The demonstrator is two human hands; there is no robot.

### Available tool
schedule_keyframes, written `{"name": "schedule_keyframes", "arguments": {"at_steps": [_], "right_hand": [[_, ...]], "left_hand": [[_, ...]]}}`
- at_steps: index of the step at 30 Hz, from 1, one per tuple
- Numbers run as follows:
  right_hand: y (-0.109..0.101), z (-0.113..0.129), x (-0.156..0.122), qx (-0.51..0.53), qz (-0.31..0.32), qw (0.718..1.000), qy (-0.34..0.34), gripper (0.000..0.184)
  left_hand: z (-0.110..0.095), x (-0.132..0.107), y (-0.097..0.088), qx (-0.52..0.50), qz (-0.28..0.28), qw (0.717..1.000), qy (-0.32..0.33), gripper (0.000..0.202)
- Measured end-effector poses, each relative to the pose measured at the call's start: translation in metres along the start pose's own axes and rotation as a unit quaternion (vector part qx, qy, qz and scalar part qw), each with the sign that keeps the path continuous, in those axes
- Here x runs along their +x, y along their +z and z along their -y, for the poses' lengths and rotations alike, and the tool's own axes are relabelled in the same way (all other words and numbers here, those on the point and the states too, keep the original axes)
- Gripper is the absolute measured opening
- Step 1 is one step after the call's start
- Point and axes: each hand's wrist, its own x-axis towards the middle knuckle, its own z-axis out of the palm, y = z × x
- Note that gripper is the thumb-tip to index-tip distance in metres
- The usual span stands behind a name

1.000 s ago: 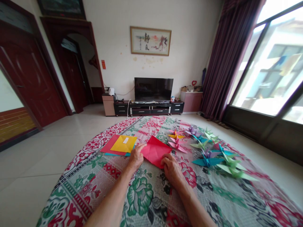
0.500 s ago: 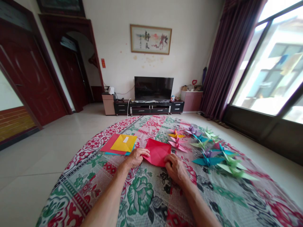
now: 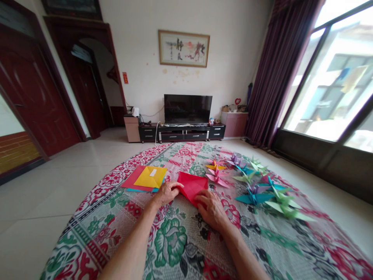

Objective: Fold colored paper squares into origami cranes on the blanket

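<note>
A red sheet of paper (image 3: pixel 192 184), partly folded, lies on the flowered cloth (image 3: pixel 175 241) in front of me. My left hand (image 3: pixel 167 193) pinches its left corner with thumb and fingers closed on the edge. My right hand (image 3: pixel 211 208) presses on the sheet's near right edge, fingers curled on the paper. A stack of flat coloured sheets (image 3: pixel 145 179) with a yellow one on top lies to the left. Several folded paper cranes (image 3: pixel 256 186) in pink, yellow, purple, teal and green stand to the right.
The round cloth covers a low surface on a pale tiled floor (image 3: pixel 43 202). A television (image 3: pixel 188 109) on a dark low cabinet stands against the far wall. Dark curtains and a large window (image 3: pixel 329 77) are on the right, dark red doors (image 3: pixel 35 97) on the left.
The red sheet has been folded smaller, its near corner brought in. Both hands moved slightly toward each other on the paper, and the left hand closed on its corner.
</note>
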Motion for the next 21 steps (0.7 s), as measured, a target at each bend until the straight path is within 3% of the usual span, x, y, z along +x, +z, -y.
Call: {"name": "schedule_keyframes", "arguments": {"at_steps": [11, 21], "right_hand": [[0.004, -0.004, 0.000, 0.027, -0.040, 0.999, 0.009, 0.017], [0.014, -0.001, 0.005, 0.005, -0.078, 0.996, 0.048, 0.024]], "left_hand": [[0.010, 0.009, 0.016, 0.098, -0.077, 0.992, -0.028, 0.047], [0.006, 0.012, 0.023, 0.146, -0.107, 0.981, -0.068, 0.045]]}}
